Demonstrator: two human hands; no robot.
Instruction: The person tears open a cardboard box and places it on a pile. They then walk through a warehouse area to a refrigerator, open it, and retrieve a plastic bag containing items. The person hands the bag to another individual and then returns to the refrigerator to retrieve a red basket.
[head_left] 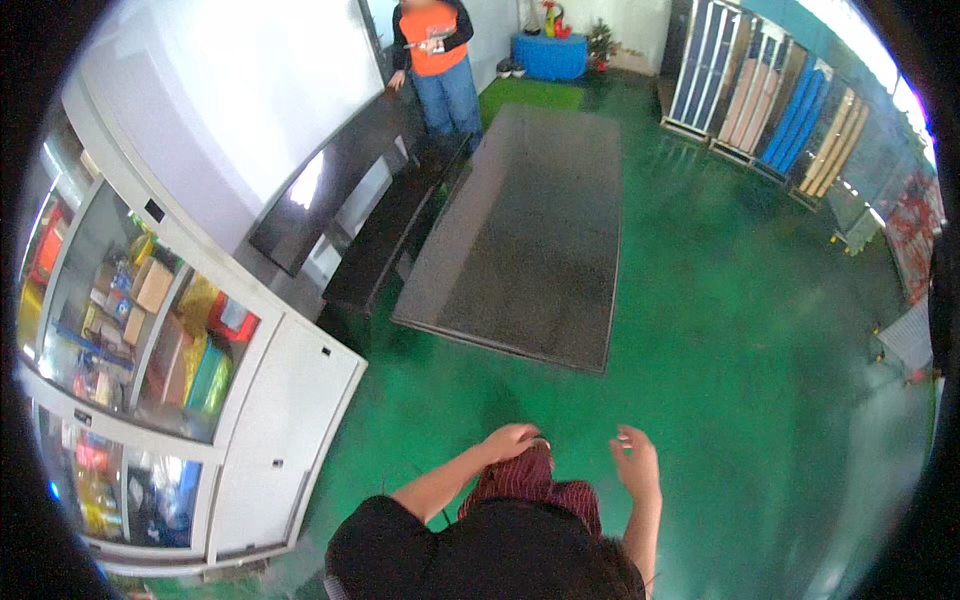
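Two hands (512, 441) (637, 462) hang half-open, seemingly empty, the dark table (525, 240) lying ahead.

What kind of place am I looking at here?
Possibly a workshop's common room or storage area: a glass-fronted cabinet packed with boxes and bags, a large dark table beside a black bench, and upright striped panels.

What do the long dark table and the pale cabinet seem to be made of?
Dark table: possibly glass-topped or lacquered board; the smooth top has a soft sheen.
Pale cabinet: probably painted metal, judging by its smooth, even panels. Its panes look like glass: boxes show through.
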